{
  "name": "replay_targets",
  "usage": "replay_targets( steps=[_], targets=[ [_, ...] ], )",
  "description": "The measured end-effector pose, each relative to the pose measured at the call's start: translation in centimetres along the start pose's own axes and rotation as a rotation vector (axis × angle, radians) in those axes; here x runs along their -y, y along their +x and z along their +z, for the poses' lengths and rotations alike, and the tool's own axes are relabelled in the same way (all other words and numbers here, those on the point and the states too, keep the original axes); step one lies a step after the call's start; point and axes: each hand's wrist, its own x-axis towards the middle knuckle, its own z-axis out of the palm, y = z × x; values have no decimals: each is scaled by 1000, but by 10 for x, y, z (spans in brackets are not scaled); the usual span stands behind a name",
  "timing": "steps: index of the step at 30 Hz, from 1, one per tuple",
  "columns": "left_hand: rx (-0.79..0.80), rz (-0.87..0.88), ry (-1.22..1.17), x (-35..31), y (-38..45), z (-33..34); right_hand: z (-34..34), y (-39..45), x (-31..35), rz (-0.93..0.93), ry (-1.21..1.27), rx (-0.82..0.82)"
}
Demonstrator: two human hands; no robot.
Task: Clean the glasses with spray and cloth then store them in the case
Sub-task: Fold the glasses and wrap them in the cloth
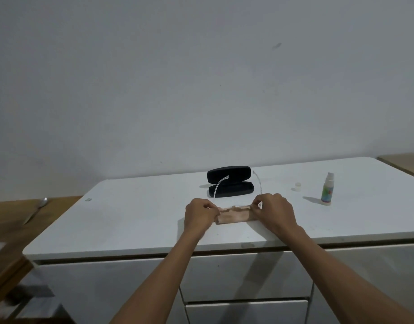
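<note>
Both hands gripped the cloth-wrapped glasses [234, 212]: left hand [199, 215] and right hand [275, 212] pinched shut on its ends. Open case [229, 184] sat at twelve o'clock, spray bottle [327, 189] at two.

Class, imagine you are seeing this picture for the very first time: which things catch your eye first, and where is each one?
First come the two hands, left hand and right hand, at the middle of the white table, pinching a pinkish cloth wrapped over the front of the glasses, whose pale arms reach back. Just behind stands the black case, open. Far right, a small spray bottle stands upright, its cap lying beside it.
</note>
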Motion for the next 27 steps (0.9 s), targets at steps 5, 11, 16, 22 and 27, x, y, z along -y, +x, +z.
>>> replay_targets(
  steps=[5, 11, 16, 22, 27],
  targets=[
    [-53, -12, 94, 2, 3, 5, 7, 0, -2, 18, -5, -19],
    [-94, -43, 122, 7, 9, 6, 9, -2, -4, 11, 49, -83],
    [-124, -44, 83, 6, 8, 5, -1, -9, -2, -44, 166, -92],
    [-96, 88, -17, 7, 2, 1, -7, -14, -8, 26, 221, -186],
    [-114, 203, -12, 11, 2, 0, -11, -9, -14, 138, 438, -246]
  ],
)
